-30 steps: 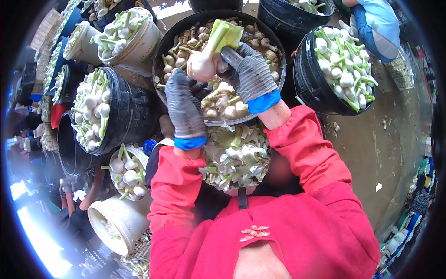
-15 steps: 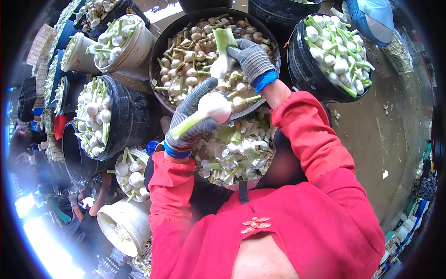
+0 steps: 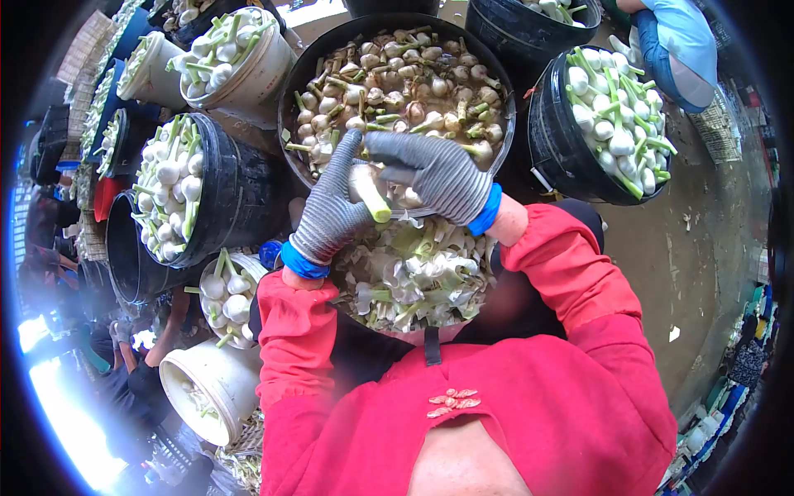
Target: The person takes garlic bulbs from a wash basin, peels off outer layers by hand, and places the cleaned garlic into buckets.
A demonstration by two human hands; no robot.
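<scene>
A white garlic bulb (image 3: 361, 178) with a short green stalk pointing down toward me sits between my two gloved hands, at the near rim of a wide black tub (image 3: 289, 66). My left hand (image 3: 331, 217) is closed around its left side, thumb pointing up. From the right, my right hand (image 3: 442, 178) presses its bent fingers and thumb against the bulb, hiding part of it. Many brownish garlic bulbs (image 3: 413, 74) lie in the tub beyond. Below my hands is a heap of peeled garlic skins (image 3: 422, 269).
Black buckets of white garlic stand at the left (image 3: 236, 186) and right (image 3: 550, 157). White buckets (image 3: 269, 70) hold more at the upper left. A tipped white bucket (image 3: 219, 388) is at the lower left. A person in a blue cap (image 3: 682, 50) is at the upper right.
The green-and-white stalk piece in my right hand is gone. That hand has come down to the bulb in my left hand, and the bulb's stalk has turned toward me.
</scene>
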